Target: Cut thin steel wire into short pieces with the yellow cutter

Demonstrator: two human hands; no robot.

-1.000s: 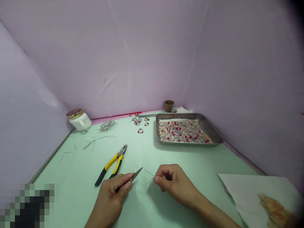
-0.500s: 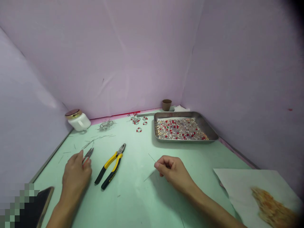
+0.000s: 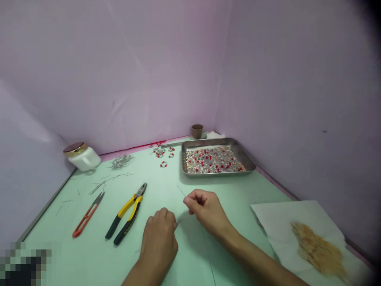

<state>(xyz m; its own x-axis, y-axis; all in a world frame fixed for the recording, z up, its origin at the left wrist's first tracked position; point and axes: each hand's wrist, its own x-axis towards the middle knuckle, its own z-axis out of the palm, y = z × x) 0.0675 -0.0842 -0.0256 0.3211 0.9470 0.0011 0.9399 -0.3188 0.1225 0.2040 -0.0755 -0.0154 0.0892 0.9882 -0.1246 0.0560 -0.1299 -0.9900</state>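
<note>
Small bench-top craft workspace, apparently for bead and wire work: lilac paper walls (image 3: 119, 71) enclose a mint-green tabletop (image 3: 226, 190). Evidence: steel tray (image 3: 217, 174) of red and silver beads, combination pliers (image 3: 126, 212), orange-handled snips (image 3: 87, 214), wire offcuts (image 3: 121, 161), small beaded wire rings (image 3: 163, 164).

- Soft, even light is filling the view.
- Faint shadows are spreading beneath the left hand (image 3: 159, 246) and right hand (image 3: 206, 210).
- Pixelation is blurring the bottom left corner.

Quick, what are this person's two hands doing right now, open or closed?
Left hand: curled, fingertips beside a thin wire; cannot tell if it grips anything.
Right hand: closed, pinching the thin wire.
</note>
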